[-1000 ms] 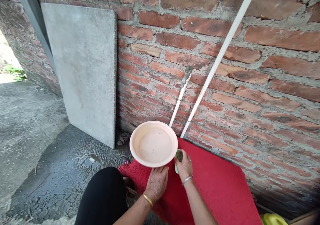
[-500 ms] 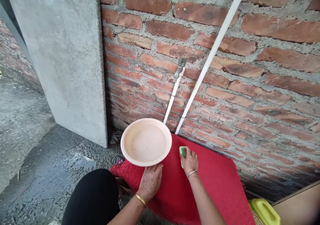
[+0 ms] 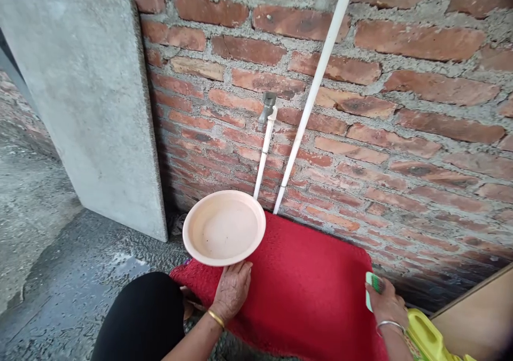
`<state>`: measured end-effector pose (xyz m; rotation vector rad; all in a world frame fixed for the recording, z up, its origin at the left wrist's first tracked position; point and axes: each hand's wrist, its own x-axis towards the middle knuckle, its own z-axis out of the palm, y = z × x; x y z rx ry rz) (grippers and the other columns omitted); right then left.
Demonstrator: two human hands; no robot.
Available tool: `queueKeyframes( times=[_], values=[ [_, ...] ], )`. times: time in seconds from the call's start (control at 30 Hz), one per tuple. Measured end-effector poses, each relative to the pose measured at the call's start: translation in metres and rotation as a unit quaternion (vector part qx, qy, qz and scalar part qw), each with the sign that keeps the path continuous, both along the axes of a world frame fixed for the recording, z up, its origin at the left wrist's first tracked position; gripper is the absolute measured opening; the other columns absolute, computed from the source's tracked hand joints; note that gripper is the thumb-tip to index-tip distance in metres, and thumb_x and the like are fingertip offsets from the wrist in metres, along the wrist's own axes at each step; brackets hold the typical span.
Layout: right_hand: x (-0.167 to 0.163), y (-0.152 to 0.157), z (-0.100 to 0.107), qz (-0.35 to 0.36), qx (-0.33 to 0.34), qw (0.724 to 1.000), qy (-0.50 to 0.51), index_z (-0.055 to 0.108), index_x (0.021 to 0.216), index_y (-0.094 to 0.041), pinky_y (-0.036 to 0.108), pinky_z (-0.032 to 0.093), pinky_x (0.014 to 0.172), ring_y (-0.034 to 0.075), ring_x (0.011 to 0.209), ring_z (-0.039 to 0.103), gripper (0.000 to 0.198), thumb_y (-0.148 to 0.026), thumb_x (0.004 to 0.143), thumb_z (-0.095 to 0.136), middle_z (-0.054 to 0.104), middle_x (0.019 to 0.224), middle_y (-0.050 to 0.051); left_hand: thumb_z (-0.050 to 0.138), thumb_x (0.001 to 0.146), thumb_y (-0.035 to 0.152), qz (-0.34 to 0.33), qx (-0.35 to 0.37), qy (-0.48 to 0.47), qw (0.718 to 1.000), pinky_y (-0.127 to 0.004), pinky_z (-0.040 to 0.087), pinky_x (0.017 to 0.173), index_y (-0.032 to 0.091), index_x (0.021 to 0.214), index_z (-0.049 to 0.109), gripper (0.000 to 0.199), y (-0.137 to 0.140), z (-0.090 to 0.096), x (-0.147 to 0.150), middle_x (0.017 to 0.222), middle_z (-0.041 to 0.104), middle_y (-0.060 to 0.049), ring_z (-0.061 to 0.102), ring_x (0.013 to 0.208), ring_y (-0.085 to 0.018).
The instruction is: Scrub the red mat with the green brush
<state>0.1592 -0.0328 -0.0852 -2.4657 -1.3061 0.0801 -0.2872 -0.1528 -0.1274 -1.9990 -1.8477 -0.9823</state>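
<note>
red cloth (image 3: pixel 304 281) spread flat, rumpled at the left end, pale basin (image 3: pixel 226 230) at its far left corner, part-wet concrete floor (image 3: pixel 76 275), grey slab (image 3: pixel 92 104) standing on it

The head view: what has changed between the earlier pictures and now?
Still held in the right hand, the green brush moved rightward, from beside the basin to the right end of the red cloth. The view shifted right, showing more of the yellow container. The left hand stays at the basin.

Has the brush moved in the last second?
Yes: rightward, away from the long pipe, with the brush now near the red cloth's right edge.
</note>
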Motion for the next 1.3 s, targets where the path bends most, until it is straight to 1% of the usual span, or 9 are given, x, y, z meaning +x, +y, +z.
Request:
queueKeyframes(
  times=[0.13, 0.43, 0.53, 0.6, 0.7, 0.8, 0.97, 1.13, 1.3],
  values=[
    [-0.034, 0.007, -0.001, 0.063, 0.027, 0.997, 0.038, 0.054, 0.137, -0.025, 0.056, 0.047, 0.09, 0.041, 0.106, 0.062, 0.069, -0.062, 0.079, 0.045, 0.065, 0.106, 0.022, 0.052, 0.088, 0.007, 0.005, -0.006, 0.003, 1.0, -0.041, 0.056, 0.087, 0.021, 0.104, 0.065, 0.025, 0.0, 0.002, 0.001, 0.096, 0.073, -0.004, 0.069, 0.092, -0.022],
    [-0.278, 0.009, 0.013, 0.387, -0.005, 0.921, 0.037, 0.053, 0.138, -0.027, 0.035, 0.043, 0.099, 0.024, 0.113, 0.059, 0.052, -0.037, 0.087, 0.057, 0.063, 0.124, 0.008, 0.05, 0.087, 0.007, 0.012, 0.0, -0.019, 1.0, -0.041, 0.057, 0.086, 0.021, 0.106, 0.065, 0.027, -0.001, 0.0, 0.003, 0.097, 0.073, -0.006, 0.069, 0.092, -0.023],
    [-0.325, 0.005, 0.011, 0.434, -0.022, 0.9, -0.004, 0.054, 0.138, -0.024, 0.036, 0.043, 0.099, 0.026, 0.116, 0.057, 0.049, -0.031, 0.09, 0.056, 0.063, 0.126, 0.01, 0.05, 0.086, 0.007, 0.017, -0.016, -0.03, 0.999, -0.041, 0.058, 0.084, 0.023, 0.104, 0.066, 0.029, 0.0, 0.001, 0.003, 0.097, 0.073, -0.006, 0.069, 0.091, -0.023],
    [-0.336, 0.006, 0.008, 0.441, -0.032, 0.897, -0.022, 0.055, 0.138, -0.023, 0.037, 0.043, 0.098, 0.027, 0.115, 0.058, 0.048, -0.029, 0.091, 0.055, 0.064, 0.125, 0.012, 0.05, 0.086, 0.008, 0.015, -0.018, -0.033, 0.999, -0.041, 0.058, 0.083, 0.023, 0.104, 0.066, 0.029, 0.0, 0.002, 0.004, 0.096, 0.073, -0.006, 0.069, 0.09, -0.023],
    [-0.321, 0.015, 0.006, 0.427, -0.038, 0.903, -0.039, 0.053, 0.14, -0.025, 0.038, 0.041, 0.099, 0.027, 0.117, 0.057, 0.049, -0.033, 0.092, 0.055, 0.062, 0.128, 0.011, 0.051, 0.086, 0.008, 0.013, -0.021, -0.034, 0.999, -0.042, 0.058, 0.083, 0.023, 0.105, 0.066, 0.028, 0.0, 0.002, 0.004, 0.096, 0.073, -0.007, 0.069, 0.09, -0.024],
    [-0.279, 0.027, 0.01, 0.384, -0.049, 0.92, -0.058, 0.051, 0.141, -0.026, 0.038, 0.042, 0.099, 0.026, 0.114, 0.058, 0.051, -0.037, 0.091, 0.056, 0.062, 0.126, 0.012, 0.052, 0.087, 0.008, 0.011, -0.017, -0.032, 0.999, -0.042, 0.057, 0.087, 0.023, 0.107, 0.066, 0.028, 0.0, 0.0, 0.003, 0.098, 0.073, -0.006, 0.069, 0.093, -0.024],
    [-0.17, 0.036, 0.017, 0.27, -0.064, 0.958, -0.077, 0.051, 0.14, -0.019, 0.043, 0.047, 0.092, 0.03, 0.102, 0.064, 0.056, -0.041, 0.088, 0.053, 0.066, 0.115, 0.016, 0.052, 0.088, 0.008, 0.01, -0.006, -0.019, 1.0, -0.041, 0.056, 0.085, 0.022, 0.106, 0.065, 0.027, 0.0, -0.004, 0.001, 0.098, 0.073, -0.006, 0.069, 0.092, -0.023],
    [-0.047, 0.023, 0.008, 0.116, -0.024, 0.993, -0.023, 0.058, 0.134, -0.019, 0.052, 0.049, 0.087, 0.039, 0.099, 0.065, 0.066, -0.054, 0.077, 0.052, 0.067, 0.107, 0.02, 0.051, 0.088, 0.007, 0.008, 0.003, -0.01, 1.0, -0.04, 0.055, 0.087, 0.022, 0.104, 0.066, 0.027, 0.0, -0.002, 0.0, 0.097, 0.073, -0.005, 0.069, 0.093, -0.022],
    [0.013, 0.006, -0.002, -0.012, 0.041, 0.999, 0.028, 0.062, 0.125, -0.032, 0.063, 0.045, 0.081, 0.046, 0.099, 0.064, 0.062, -0.058, 0.07, 0.051, 0.066, 0.102, 0.019, 0.05, 0.088, 0.007, 0.011, 0.008, -0.003, 1.0, -0.039, 0.054, 0.086, 0.023, 0.102, 0.066, 0.027, 0.0, 0.002, 0.001, 0.094, 0.072, -0.004, 0.069, 0.091, -0.021]
  ],
)
